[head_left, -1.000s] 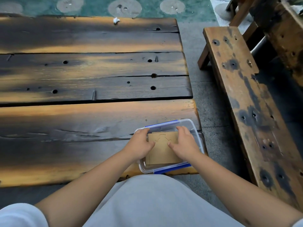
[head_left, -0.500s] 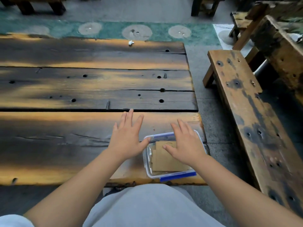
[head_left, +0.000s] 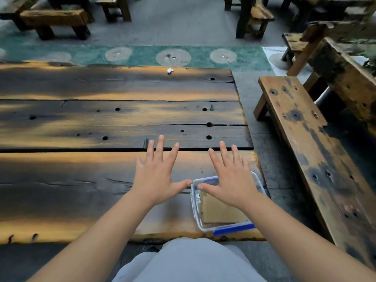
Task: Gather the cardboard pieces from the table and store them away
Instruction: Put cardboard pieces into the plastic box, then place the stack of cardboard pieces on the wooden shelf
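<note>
A clear plastic box (head_left: 195, 210) with blue clips sits at the near right corner of the dark wooden table (head_left: 81, 180). Brown cardboard pieces (head_left: 219, 212) lie flat inside it. My right hand (head_left: 230, 178) hovers over the box's far half, palm down, fingers spread, holding nothing. My left hand (head_left: 157, 174) is spread the same way just left of the box, its thumb tip near the box's far left corner. No cardboard shows on the tabletop outside the box.
A small white scrap (head_left: 169, 70) lies near the table's far edge. A worn wooden bench (head_left: 305, 143) runs along the right side across a gap of paved floor. More benches and tables (head_left: 55, 19) stand beyond a green strip of ground.
Both hands have let go of the cardboard in the box, lifted out and spread flat, moving forward over the table. The view has tilted up, showing more of the far floor.
</note>
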{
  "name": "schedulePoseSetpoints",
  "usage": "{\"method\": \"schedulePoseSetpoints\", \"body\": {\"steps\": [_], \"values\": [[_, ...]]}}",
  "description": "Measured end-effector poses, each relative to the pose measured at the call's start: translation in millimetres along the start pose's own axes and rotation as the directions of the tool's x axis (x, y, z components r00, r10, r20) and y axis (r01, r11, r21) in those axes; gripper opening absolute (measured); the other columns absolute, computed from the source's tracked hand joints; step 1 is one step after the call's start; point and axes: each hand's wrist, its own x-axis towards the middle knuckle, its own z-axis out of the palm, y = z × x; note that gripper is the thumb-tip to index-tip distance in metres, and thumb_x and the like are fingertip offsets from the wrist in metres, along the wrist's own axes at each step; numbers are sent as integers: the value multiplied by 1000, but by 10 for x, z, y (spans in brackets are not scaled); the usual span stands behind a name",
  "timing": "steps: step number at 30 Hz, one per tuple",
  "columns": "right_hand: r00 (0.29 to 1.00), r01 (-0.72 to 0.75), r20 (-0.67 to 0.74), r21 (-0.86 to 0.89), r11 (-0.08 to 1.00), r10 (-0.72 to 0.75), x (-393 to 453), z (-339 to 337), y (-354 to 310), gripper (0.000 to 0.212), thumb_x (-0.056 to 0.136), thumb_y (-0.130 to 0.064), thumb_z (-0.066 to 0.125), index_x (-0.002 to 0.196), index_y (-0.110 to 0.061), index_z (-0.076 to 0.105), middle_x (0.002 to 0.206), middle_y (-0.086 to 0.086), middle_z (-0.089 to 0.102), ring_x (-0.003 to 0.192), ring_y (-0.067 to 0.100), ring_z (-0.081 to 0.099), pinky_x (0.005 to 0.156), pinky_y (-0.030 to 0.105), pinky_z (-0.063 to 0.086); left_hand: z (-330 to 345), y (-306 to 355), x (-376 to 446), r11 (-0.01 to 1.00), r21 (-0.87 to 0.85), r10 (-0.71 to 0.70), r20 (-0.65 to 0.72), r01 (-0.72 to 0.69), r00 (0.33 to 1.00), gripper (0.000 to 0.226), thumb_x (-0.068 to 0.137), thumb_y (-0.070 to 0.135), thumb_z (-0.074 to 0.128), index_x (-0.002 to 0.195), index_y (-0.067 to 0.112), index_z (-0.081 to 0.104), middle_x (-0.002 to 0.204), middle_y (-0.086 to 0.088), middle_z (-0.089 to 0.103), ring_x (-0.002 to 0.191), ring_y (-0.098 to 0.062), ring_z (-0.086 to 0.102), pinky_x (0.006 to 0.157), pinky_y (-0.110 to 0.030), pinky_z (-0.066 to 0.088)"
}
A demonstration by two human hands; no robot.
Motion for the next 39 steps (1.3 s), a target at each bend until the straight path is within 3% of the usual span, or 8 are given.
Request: {"method": "schedulePoseSetpoints", "body": {"steps": [12,23,28,35,39], "values": [[992,-122,2,-8,992,122,-97,-74,-325,111,61,-97,11,152,-34,-2,160,0,-16,147,31,-10,115,57,8,-121,-322,-9,997,39,74,-24,-74,997,94,71,84,20,150,36,5,162,-9,-9,147,-33,-8,109,-65,20],[918,-396,-31,-23,918,396,-625,-96,-500,114,58,-98,7,152,-33,8,163,3,2,147,34,3,111,60,14,-125,-140,26,928,-38,371,7,-370,929,95,71,85,25,149,38,1,162,-6,-10,148,-31,-9,110,-65,15],[790,-613,-35,-6,790,612,-1141,-7,-461,111,60,-97,7,151,-35,3,163,1,-3,147,32,3,112,60,15,-74,231,-1,823,-60,568,46,-565,822,94,72,84,27,149,35,5,162,-7,-8,148,-32,-7,111,-64,14],[570,-818,-28,81,570,821,-1998,60,-312,113,56,-99,11,150,-37,2,162,-2,-6,148,29,0,114,58,14,-11,969,-281,627,-42,779,40,-778,626,93,74,83,28,150,31,15,161,-12,7,147,-36,7,106,-64,25],[445,-887,-23,124,444,895,-2532,60,-158,108,60,-96,15,150,-38,-1,162,-3,-10,148,27,-3,115,58,11,25,1534,-502,501,-41,865,66,-865,498,94,73,83,27,150,34,7,162,-10,1,148,-34,4,108,-64,23]]}}
